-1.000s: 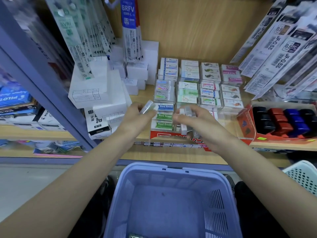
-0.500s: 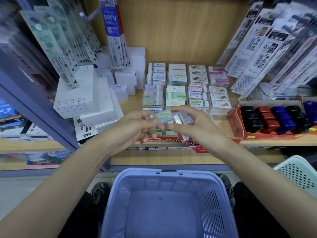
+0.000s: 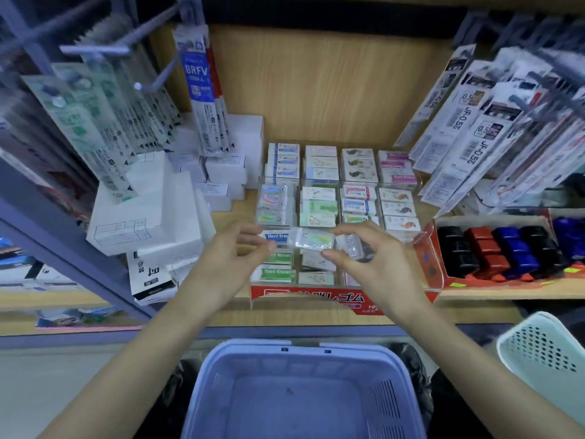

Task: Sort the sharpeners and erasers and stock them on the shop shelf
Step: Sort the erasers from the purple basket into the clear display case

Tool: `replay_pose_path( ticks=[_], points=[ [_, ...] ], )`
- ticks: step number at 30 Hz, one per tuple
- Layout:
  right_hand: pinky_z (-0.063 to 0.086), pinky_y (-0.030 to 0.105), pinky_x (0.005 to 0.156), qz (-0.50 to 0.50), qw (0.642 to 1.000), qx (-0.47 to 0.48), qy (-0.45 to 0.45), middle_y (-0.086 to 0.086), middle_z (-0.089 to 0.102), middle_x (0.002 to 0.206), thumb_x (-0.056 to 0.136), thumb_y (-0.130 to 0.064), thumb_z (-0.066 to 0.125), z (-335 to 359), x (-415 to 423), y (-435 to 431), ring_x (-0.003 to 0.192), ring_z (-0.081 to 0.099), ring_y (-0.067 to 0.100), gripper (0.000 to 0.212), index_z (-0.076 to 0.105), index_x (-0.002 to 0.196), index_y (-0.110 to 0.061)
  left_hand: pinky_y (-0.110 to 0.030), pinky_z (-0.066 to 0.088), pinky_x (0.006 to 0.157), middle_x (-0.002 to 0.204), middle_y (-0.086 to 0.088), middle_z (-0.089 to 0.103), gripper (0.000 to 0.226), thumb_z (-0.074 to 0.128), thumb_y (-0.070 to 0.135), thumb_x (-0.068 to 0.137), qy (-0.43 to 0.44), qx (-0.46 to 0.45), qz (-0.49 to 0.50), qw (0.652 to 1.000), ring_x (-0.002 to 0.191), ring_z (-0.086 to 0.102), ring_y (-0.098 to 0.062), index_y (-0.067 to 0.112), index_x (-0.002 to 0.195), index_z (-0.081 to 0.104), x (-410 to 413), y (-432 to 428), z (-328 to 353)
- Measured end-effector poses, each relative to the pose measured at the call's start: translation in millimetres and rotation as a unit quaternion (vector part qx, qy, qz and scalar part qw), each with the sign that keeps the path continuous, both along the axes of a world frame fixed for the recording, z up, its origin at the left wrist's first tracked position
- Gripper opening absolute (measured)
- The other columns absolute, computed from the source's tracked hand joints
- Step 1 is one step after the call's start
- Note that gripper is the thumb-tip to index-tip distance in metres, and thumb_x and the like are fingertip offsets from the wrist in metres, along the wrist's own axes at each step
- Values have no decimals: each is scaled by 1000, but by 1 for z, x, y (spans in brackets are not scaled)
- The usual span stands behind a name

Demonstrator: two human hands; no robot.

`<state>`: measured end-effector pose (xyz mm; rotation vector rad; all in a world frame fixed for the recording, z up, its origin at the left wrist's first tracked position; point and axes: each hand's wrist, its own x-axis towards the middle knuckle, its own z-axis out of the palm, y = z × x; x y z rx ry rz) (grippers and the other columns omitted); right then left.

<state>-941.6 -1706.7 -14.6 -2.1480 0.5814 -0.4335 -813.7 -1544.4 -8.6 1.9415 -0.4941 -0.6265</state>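
While the left hand (image 3: 228, 262) and right hand (image 3: 371, 265) pinch the ends of the eraser (image 3: 311, 241), match its label to a row in the tray (image 3: 285, 294) at the front edge of the shelf (image 3: 316, 315)

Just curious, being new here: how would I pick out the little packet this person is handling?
Find the wooden shop shelf, then the red-fronted clear display tray of boxed erasers at its middle. Just in front of it, the left hand and right hand pinch a small clear plastic-wrapped packet between them. Unlike the boxed erasers, it is held in the air, with a green-yellow print.
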Motion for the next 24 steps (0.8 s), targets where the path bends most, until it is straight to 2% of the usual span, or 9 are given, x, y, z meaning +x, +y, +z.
replay_pose_path(
  ticks=[2,4,8,10,13,15,19,22,24],
  points=[
    [38,1,71,-29,998,43,-30,-21,59,102,76,-29,75,0,4,5,90,50,-15,24,58,87,-42,-25,49,85,101,0,72,29,66,35,81,184,-78,23,980,92,69,-9,15,102,63,-4,-5,1],
    [39,6,67,-43,996,49,-55,-19,61,98,75,-26,77,-1,10,12,83,54,-6,25,58,85,-38,-28,50,88,100,-3,74,41,65,38,75,291,-126,25,948,95,69,-12,10,104,64,-9,-15,0],
    [43,15,71,-10,998,31,-45,-15,61,96,74,-29,77,-9,21,15,90,54,0,24,58,87,-33,-27,58,76,95,-16,70,15,65,15,84,336,-204,94,915,84,71,-21,6,92,56,-11,-31,-10],
    [48,25,71,37,999,-17,-18,-12,61,95,75,-31,77,-13,23,15,86,55,3,22,62,90,-30,-27,58,70,102,-29,63,11,63,8,86,335,-217,112,910,82,65,-26,7,94,55,-10,-36,-14],
    [51,35,71,66,996,-47,38,-9,61,98,77,-33,75,-12,22,13,84,57,8,23,64,96,-27,-27,56,71,105,-23,63,15,56,1,89,285,-210,105,929,81,64,-21,10,101,58,0,-41,-9],
    [49,27,72,40,996,-18,78,-11,60,99,80,-36,72,-4,23,6,81,54,5,20,62,96,-28,-23,50,68,95,-9,63,22,50,2,93,167,-173,117,964,73,62,-10,21,98,60,20,-45,0],
    [36,10,49,-23,993,87,77,-10,59,83,85,-32,67,9,21,-12,59,50,1,12,62,92,-24,-14,43,58,96,-3,61,15,53,13,95,-59,-78,89,991,64,57,2,21,106,59,72,-68,7],
    [36,7,50,-35,989,129,67,-11,61,86,85,-30,68,14,20,-17,64,52,2,10,63,91,-24,-11,42,52,79,3,48,20,63,11,88,-134,-36,42,989,64,53,-8,13,105,52,87,-90,-6],
    [36,7,52,-43,986,147,59,-8,63,88,85,-30,68,16,20,-19,70,55,6,10,64,92,-23,-21,46,57,72,4,44,21,68,13,85,-140,-21,53,988,72,50,-19,13,97,51,92,-97,-18]
  ],
)
